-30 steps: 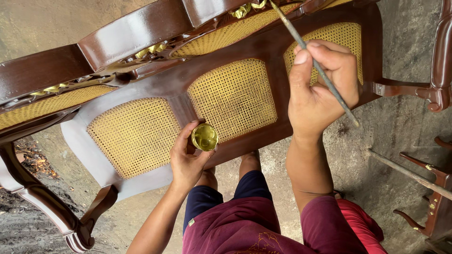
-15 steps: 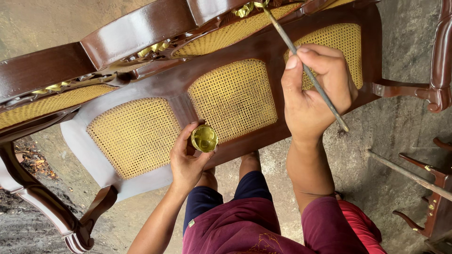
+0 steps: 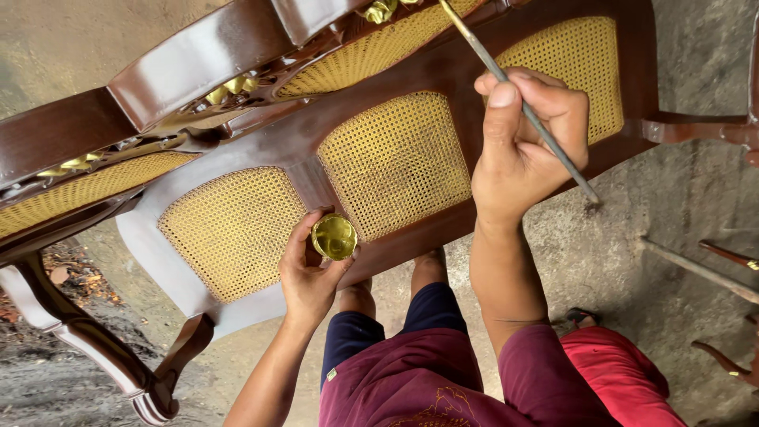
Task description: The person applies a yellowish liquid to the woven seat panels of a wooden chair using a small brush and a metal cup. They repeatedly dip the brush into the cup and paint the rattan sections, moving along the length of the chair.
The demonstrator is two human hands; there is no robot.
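Observation:
A dark brown glossy wooden bench (image 3: pixel 190 59) with yellow woven cane panels (image 3: pixel 395 162) lies tilted in front of me. My left hand (image 3: pixel 308 273) holds a small round pot of gold paint (image 3: pixel 334 236) against the seat's front edge. My right hand (image 3: pixel 526 146) grips a thin long-handled brush (image 3: pixel 514 95), its tip reaching up toward gold-painted carved ornaments (image 3: pixel 379 9) on the backrest at the top edge. Other gold carvings (image 3: pixel 229 88) show between the back rail and the seat.
Bare concrete floor (image 3: pixel 632 245) lies below. A curved carved bench leg (image 3: pixel 103 348) reaches to the lower left. Dark wooden furniture parts (image 3: pixel 727 360) and a thin rod (image 3: pixel 696 269) lie at the right. My legs, in blue shorts and a maroon shirt (image 3: pixel 427 379), are beneath.
My right hand with the brush has shifted left and slightly up, moving the tip closer to the gold carving at the top. The left hand and pot stay put.

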